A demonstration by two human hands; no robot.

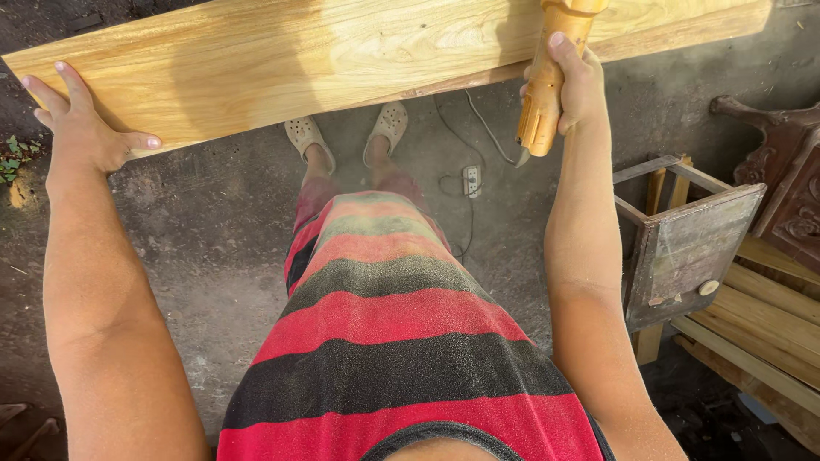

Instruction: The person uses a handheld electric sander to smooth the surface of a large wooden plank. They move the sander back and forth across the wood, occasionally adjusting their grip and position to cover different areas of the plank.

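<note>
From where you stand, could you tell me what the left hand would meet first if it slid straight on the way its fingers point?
The left hand lies flat on the near-left end of the wooden plank, fingers aimed towards the far edge. It would cross bare plank, then probably leave the edge over dark ground; depth there is unclear.

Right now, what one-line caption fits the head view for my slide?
Left hand steadies a pale wooden plank while the right hand holds a dust-coated power tool at its edge.

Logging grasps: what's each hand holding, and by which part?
Right hand grips the dust-coated power tool around its body. Left hand holds nothing, pressed flat on the wooden plank near its left end.
</note>
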